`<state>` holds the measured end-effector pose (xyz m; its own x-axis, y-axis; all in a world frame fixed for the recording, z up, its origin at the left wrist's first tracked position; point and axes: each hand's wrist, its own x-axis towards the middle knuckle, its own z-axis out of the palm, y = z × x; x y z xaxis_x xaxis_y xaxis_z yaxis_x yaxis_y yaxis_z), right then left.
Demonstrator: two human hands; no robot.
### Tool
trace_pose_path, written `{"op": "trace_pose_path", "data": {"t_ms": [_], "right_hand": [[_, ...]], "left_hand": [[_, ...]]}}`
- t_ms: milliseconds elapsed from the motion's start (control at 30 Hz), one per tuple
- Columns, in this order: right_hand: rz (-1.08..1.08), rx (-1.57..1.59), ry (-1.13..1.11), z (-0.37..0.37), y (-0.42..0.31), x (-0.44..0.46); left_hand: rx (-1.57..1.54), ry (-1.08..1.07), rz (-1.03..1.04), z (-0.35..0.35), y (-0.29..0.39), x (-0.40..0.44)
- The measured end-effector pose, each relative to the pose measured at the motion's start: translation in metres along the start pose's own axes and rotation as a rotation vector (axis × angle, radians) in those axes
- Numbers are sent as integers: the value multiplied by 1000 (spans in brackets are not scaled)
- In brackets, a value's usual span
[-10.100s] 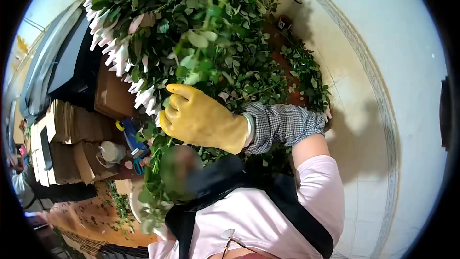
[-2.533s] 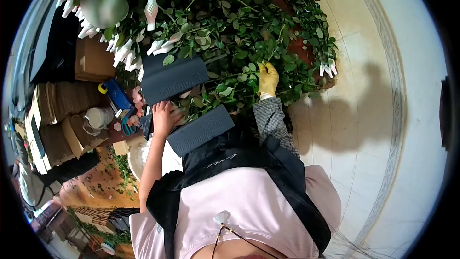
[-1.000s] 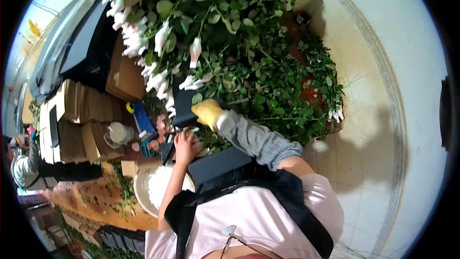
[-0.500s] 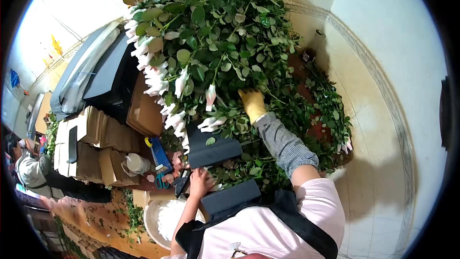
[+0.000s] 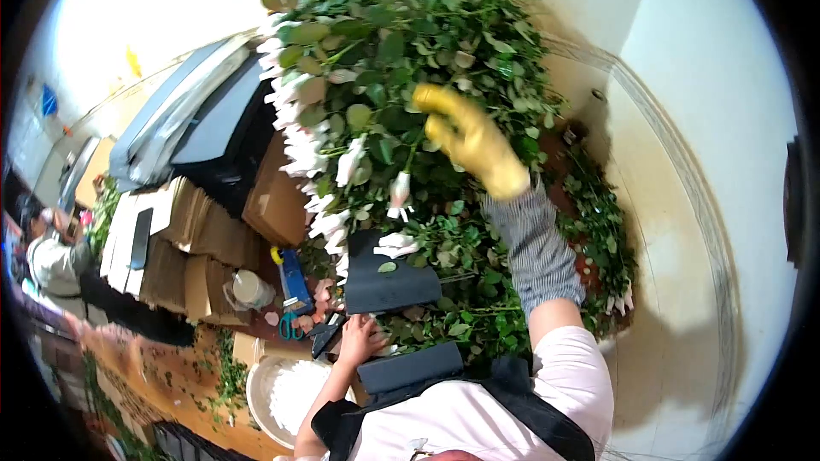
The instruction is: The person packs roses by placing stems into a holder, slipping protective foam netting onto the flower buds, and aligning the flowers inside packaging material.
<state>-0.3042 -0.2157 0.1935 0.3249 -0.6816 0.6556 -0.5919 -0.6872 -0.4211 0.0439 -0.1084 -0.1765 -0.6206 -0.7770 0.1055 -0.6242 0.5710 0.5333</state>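
Note:
My right hand (image 5: pixel 471 141), in a yellow glove with a grey checked sleeve, is raised over a big pile of leafy rose stems (image 5: pixel 410 60). Its thumb and fingers are apart with nothing between them. White-wrapped rose heads (image 5: pixel 301 149) line the pile's left side. A dark sheet (image 5: pixel 389 277), with a rose (image 5: pixel 395 245) lying on it, is below. My bare left hand (image 5: pixel 362 340) rests at this sheet's near left corner, fingers spread, beside a black stapler-like tool (image 5: pixel 325 335). Another dark block-like piece (image 5: pixel 410 367) lies close to my body.
Teal scissors (image 5: pixel 290 324), a blue tape dispenser (image 5: pixel 294 282) and a white cup (image 5: pixel 250 289) are at left. Cardboard stacks (image 5: pixel 166 248) hold a phone (image 5: pixel 142 237). A tub of white sleeves (image 5: pixel 286 397) stands below. A person (image 5: pixel 64 265) is at far left.
My right hand has lifted out of the leaves and moved up, its fingers now spread above the pile. My left hand stays by the sheet's corner. The view has shifted slightly.

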Motion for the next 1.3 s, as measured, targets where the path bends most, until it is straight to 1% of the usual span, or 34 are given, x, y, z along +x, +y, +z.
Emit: {"op": "trace_pose_path", "data": {"t_ms": [33, 67, 100, 133, 167, 200, 233, 267, 300, 333, 400, 433, 500, 533, 567, 633, 700, 767, 833, 900, 967, 1033, 1100, 1133, 1167, 1200, 1233, 1267, 1300], "right_hand": [[-105, -198, 108, -5, 2, 36], [-167, -410, 212, -10, 7, 70], [-188, -622, 286, -14, 19, 99], [-140, -820, 308, -18, 36, 125], [-42, -989, 272, -19, 54, 147], [96, -1128, 184, -17, 73, 163], [277, -1174, 15, -15, 86, 178], [435, -1183, -150, -12, 95, 187], [525, -1176, -250, -7, 100, 193], [485, -1171, -161, 4, 106, 200], [221, -1114, 210, 22, 101, 209], [85, -1058, 344, 26, 97, 209], [-50, -969, 332, 33, 77, 198], [-88, -900, 309, 31, 71, 191], [-68, -793, 257, 22, 72, 176], [49, -496, 236, 0, 84, 140], [-49, -447, 331, -31, 100, 101], [-211, -1026, 367, -62, 77, 59], [-70, -1155, 301, -78, 51, 10], [139, -1272, 210, -83, 45, -41], [297, -1202, 117, -68, 46, -94], [317, -1012, 80, -44, 35, -139], [370, -987, 8, -20, 51, -186], [469, -1084, -92, -9, 72, -214], [583, -1154, -180, 2, 85, -235], [745, -1228, -288, 13, 83, -245], [766, -1203, -258, 20, 82, -250], [777, -1176, -230, 26, 81, -250], [740, -1166, -202, 31, 78, -254]], "left_hand": [[2, 2, 0, 1, 0, -2], [16, 44, 32, 1, 1, -2], [31, 86, 64, 0, 1, -2], [47, 129, 94, 0, 2, -1], [49, 167, 154, 16, -12, -3], [53, 196, 220, 24, -23, -4], [141, 78, 191, 18, -21, -4], [218, 65, 213, 16, -22, -5], [227, 207, 287, 9, -14, 1], [211, 244, 299, 5, -9, 2], [186, 250, 288, -3, -4, 7], [191, 245, 279, -5, -2, 9], [147, 218, 277, 0, -8, 6], [148, 184, 275, 5, -13, 4], [157, 145, 270, 7, -17, 2], [174, 107, 247, 13, -21, 3], [232, 131, 250, 12, -19, 3], [234, 103, 219, 12, -18, 3], [196, 119, 216, 7, -14, 4], [90, 194, 230, 3, -11, 4], [-31, 251, 220, -4, -2, 6], [-121, 191, 182, -19, 13, 5], [16, 250, 221, 1, -2, 5], [15, 213, 239, 22, -20, 2], [-25, 44, 87, 49, -47, -2], [41, 31, 103, 33, -35, -1], [108, 19, 120, 16, -21, 0], [113, 7, 130, 19, -22, 3], [75, 159, 215, 26, -27, 0]]}}
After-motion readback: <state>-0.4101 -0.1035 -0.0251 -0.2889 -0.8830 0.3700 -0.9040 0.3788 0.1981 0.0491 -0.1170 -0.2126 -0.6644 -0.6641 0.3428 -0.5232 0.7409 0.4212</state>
